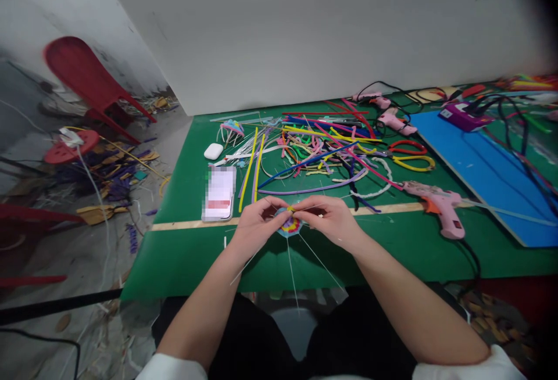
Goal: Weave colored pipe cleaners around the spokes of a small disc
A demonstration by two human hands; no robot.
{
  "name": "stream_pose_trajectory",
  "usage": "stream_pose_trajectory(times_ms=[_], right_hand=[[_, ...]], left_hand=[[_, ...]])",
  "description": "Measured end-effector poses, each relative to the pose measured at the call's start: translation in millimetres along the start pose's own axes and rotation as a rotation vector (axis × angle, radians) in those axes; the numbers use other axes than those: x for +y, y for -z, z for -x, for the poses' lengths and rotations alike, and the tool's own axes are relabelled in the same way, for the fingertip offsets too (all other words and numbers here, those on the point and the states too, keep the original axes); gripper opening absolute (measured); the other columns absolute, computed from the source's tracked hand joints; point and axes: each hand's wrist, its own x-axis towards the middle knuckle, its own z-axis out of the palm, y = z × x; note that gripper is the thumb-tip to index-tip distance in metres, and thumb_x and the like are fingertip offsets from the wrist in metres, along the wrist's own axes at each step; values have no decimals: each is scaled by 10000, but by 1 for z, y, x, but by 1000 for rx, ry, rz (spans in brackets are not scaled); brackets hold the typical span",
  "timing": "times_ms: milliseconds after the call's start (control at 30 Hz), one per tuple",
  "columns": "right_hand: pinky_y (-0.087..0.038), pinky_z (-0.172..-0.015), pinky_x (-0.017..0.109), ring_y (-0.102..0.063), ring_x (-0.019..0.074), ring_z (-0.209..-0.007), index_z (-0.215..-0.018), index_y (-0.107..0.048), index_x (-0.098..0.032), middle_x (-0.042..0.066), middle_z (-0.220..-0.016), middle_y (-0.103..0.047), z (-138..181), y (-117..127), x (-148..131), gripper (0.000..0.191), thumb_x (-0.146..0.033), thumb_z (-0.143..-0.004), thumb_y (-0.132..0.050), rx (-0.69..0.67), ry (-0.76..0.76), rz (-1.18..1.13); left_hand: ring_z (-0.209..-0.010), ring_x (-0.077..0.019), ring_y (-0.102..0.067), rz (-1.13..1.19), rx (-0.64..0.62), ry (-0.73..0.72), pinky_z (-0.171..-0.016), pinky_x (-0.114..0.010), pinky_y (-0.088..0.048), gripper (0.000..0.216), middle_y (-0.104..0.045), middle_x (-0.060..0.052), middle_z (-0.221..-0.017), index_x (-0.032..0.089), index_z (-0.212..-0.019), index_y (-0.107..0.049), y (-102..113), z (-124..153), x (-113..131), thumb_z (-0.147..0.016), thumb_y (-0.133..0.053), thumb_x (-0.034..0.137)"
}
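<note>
Between my hands, above the near part of the green table, is a small round woven piece (291, 228) in light blue, yellow, red and purple. Thin pale wires stick out from it, several reaching down toward my lap. My left hand (263, 220) pinches its left upper edge between thumb and fingers. From the other side, my right hand (326, 218) grips the upper right, its fingertips meeting the left thumb near a yellow bit at the top. The fingers partly hide the piece's upper edge.
A phone (219, 194) and a white case (213, 151) lie left. Beyond my hands spread tangled pipe cleaners (314, 150) and a finished-looking woven piece (232, 128). Scissors (410, 155), a pink glue gun (440, 203) with a cable, and a blue board (475, 176) are right.
</note>
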Motion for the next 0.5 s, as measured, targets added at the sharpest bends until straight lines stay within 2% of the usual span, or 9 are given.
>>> stream_pose_trajectory(times_ms=[133,333,500], right_hand=[[-501,-483,224,-624,128,-585,-786,-704,-184,32,-743,-695,0,-1,0,124,-282,-724,-660,-8,10,-18],[-494,-468,221,-615,123,-553,-753,-703,-176,35,-720,-692,1,-2,-3,100,-261,-708,-675,-15,-4,-42],[-495,-477,221,-613,124,-554,-761,-703,-174,36,-718,-693,1,-1,-4,114,-271,-708,-673,-8,-12,-28]], left_hand=[[-633,-93,-569,-55,-2,-5,-586,-196,-471,221,-608,5,-710,160,-855,-625,1,2,1,-713,-669,323],[-595,-91,-553,-187,22,-89,-552,-193,-453,188,-616,-4,-715,158,-830,-634,0,6,7,-743,-633,324],[-609,-94,-569,-201,30,-95,-562,-193,-461,181,-625,-4,-732,166,-856,-623,-2,7,7,-768,-603,322]])
